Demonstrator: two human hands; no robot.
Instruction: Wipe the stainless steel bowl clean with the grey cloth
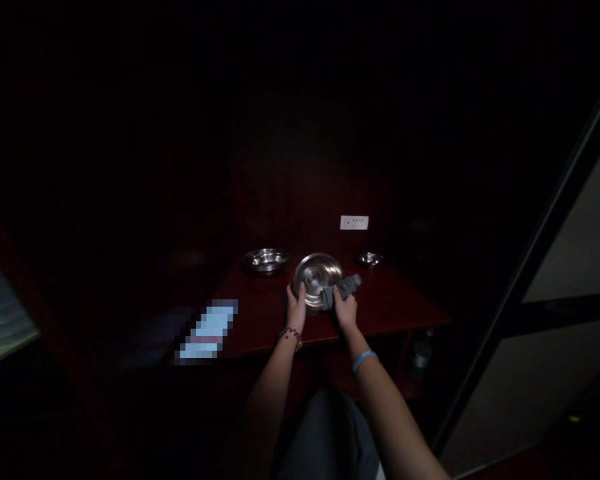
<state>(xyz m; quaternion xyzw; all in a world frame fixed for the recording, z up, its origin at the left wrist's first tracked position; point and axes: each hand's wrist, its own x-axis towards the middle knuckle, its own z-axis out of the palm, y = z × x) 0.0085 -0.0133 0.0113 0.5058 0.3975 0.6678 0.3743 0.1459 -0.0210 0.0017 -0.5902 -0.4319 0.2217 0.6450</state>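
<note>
A shiny round metal bowl point(318, 272) is tilted up above the dark red desk, its inside facing me. My left hand point(295, 308) grips its left rim, the thumb lying over the edge. My right hand point(346, 308) is closed on a grey cloth point(349, 286) and presses it to the lower right rim. Part of the cloth sticks out to the right. The fingers behind the bowl are hidden.
On the dark red desk point(390, 303) a larger metal bowl point(266, 261) stands at the left and a small one point(370, 260) at the right. A white socket panel point(355, 223) is on the back wall. Below right is a bottle point(421, 355). A pixelated bright patch point(209, 331) lies left.
</note>
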